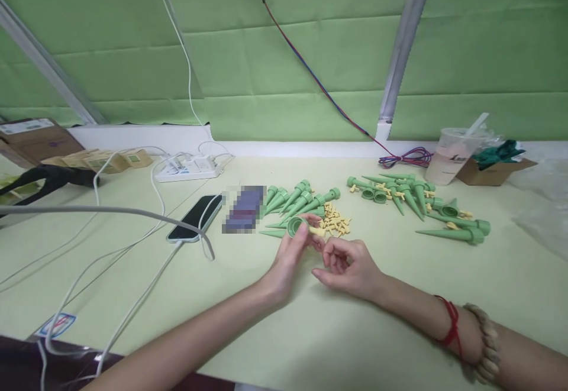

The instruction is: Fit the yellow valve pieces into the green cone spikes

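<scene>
**Green cup in the left hand, right hand close by**

Set the clock on the hands, 12 toward the green wall covering (266,95). The right hand (352,268), at 4, is half-curled, thumb parted from fingers, nothing visible in it. Slightly beyond, at 10 to 11, the left hand (288,255) pinches a green cup-ended piece (298,226), its mouth toward the viewer; a yellow fitting (316,232) shows at its 3 o'clock side, how firmly seated I cannot tell. Bracing the cup wall beside the fitting and pressing straight along it should work best, sparing the rim any squeeze.

For room, the near edge of the bench (510,284) shows at 7; its surface at 5 gives the right elbow scope. Cables (110,209) at 8 to 9 could snag the left forearm. Farther, loose yellow pieces (338,223) crowd 1 o'clock, green spikes (304,200) 11 and 2; a drink cup (450,157) stands beyond at 2.
</scene>
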A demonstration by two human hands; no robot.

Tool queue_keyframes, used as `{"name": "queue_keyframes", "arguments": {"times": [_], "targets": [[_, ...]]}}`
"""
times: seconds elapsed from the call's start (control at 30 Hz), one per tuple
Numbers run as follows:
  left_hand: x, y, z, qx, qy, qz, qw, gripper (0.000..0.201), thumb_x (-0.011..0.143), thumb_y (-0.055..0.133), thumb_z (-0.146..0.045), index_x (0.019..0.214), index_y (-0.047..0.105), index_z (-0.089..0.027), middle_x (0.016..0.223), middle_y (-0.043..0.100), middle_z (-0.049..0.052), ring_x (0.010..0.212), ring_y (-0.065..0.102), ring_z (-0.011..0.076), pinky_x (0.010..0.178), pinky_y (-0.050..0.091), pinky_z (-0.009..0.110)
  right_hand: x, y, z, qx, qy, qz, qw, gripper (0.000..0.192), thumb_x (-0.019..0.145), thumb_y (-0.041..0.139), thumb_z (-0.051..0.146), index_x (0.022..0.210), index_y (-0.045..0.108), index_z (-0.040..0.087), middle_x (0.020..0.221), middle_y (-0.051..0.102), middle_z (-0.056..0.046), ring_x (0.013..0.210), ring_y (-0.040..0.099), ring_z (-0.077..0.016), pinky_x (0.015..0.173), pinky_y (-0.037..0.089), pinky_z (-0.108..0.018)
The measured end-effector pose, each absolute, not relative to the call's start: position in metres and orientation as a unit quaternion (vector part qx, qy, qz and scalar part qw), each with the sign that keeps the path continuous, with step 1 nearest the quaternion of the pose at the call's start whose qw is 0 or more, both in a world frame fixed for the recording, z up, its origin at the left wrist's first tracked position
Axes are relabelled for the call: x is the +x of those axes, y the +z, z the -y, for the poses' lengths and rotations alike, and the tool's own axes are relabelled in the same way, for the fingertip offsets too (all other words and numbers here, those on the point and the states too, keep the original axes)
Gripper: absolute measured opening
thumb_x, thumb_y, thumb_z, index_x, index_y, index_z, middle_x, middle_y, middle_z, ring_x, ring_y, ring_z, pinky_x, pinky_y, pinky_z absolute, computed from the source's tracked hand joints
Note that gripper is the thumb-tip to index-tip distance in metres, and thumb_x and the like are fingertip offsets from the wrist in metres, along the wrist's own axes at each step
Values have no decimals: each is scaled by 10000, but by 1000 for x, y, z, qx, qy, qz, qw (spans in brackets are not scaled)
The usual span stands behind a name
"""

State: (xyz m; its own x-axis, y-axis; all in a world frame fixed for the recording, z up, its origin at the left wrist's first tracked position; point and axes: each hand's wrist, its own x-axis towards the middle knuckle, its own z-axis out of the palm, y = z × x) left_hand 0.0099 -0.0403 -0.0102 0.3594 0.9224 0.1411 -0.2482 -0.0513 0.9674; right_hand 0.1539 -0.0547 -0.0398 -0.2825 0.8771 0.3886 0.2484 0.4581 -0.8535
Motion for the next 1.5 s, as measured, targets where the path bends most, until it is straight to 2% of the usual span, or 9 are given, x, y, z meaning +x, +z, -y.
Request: {"name": "queue_keyframes", "arguments": {"times": [0.13,0.33,0.5,0.63,0.73,0.93,1.17,1.37,1.5], "targets": [[8,-9,45,608,458,-285,583,415,721,613,-455,1050,488,-233,935,558,38,667,562,124,668,460,276,156,-36,55,-387,331,721,470,211,770,538,337,632,463,197,497,446,52,416,394,-63,412,306,-185],[9,-9,49,654,397,-320,559,345,811,500,-456,1052,404,-229,498,432,-80,449,401,86,513,358,215,159,-39,55,-382,341,733,448,258,849,415,312,624,452,193,478,461,48,417,396,-72,437,302,-198],[11,-12,47,617,390,-305,611,561,710,597,-531,1136,402,-222,506,470,-70,428,412,82,434,333,190,158,-39,56,-387,384,696,467,333,864,402,383,590,399,193,473,419,46,420,377,-76,429,288,-206],[12,-11,50,604,363,-302,642,718,725,608,-491,1302,271,-231,498,511,-74,333,373,60,348,287,168,152,-38,54,-399,475,631,465,425,883,364,462,559,382,188,434,381,56,366,358,-64,382,266,-198],[13,-10,51,600,393,-333,612,607,813,500,-476,1316,255,-240,492,536,-65,312,407,72,324,290,162,148,-40,52,-412,533,558,485,456,845,398,534,546,339,195,427,342,71,326,305,-49,332,210,-187],[13,-11,48,611,429,-344,570,399,856,440,-449,1156,447,-184,418,494,-66,351,444,83,381,352,167,143,-41,52,-404,555,531,496,492,799,438,601,558,278,204,472,218,94,359,212,-36,341,165,-184],[13,-9,45,584,439,-358,581,297,848,438,-480,945,476,-202,352,388,-97,303,367,75,337,287,160,143,-40,54,-392,487,612,484,446,886,367,508,576,319,191,501,271,65,449,250,-64,437,212,-218],[12,-8,42,532,368,-371,667,329,838,388,-546,870,437,-222,323,336,-108,246,259,86,261,227,178,150,-36,54,-434,356,687,461,412,873,412,431,572,250,201,535,238,60,491,244,-81,488,229,-232],[10,-6,42,584,402,-367,602,285,851,418,-492,888,462,-213,350,357,-102,291,318,72,320,258,165,155,-33,52,-429,291,735,437,367,870,408,387,577,298,196,559,313,46,524,304,-92,515,263,-234]]}}
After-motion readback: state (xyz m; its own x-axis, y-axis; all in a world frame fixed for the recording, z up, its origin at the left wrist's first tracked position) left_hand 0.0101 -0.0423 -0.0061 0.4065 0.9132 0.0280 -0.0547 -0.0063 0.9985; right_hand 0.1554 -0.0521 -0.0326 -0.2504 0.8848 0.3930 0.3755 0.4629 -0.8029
